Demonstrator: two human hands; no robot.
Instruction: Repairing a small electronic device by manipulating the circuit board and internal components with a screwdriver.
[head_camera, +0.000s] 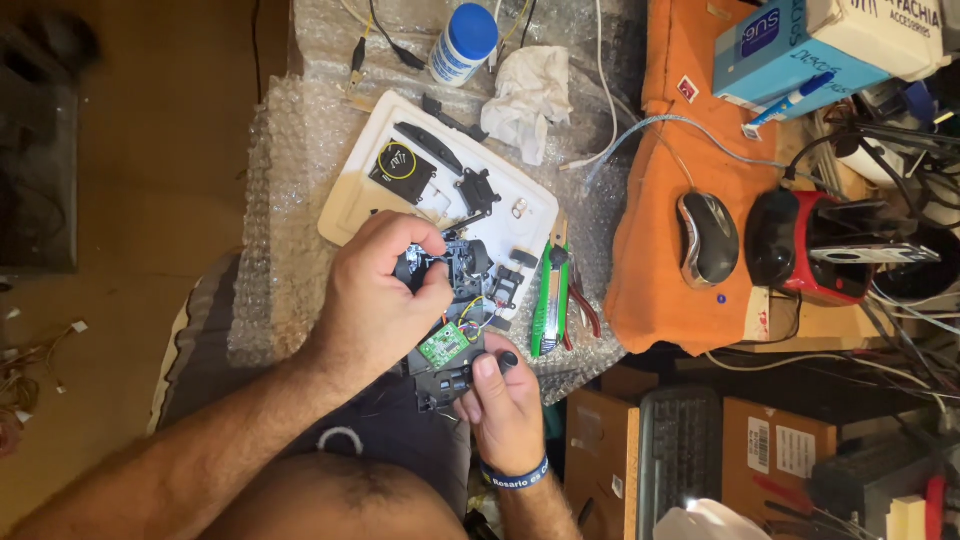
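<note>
Tray (345, 205) on bubble wrap (290, 150); bottle (463, 42) and rag (530, 100) behind tray; cutter (545, 300) right of tray; mouse (708, 238) on cloth (660, 180), farther right.

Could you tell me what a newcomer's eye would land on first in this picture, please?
First, the two bare hands at centre: the left hand and right hand grip an opened black device with a small green circuit board exposed. Behind them, a white tray of black parts lies on bubble wrap. To the right, a grey mouse rests on an orange cloth.
</note>
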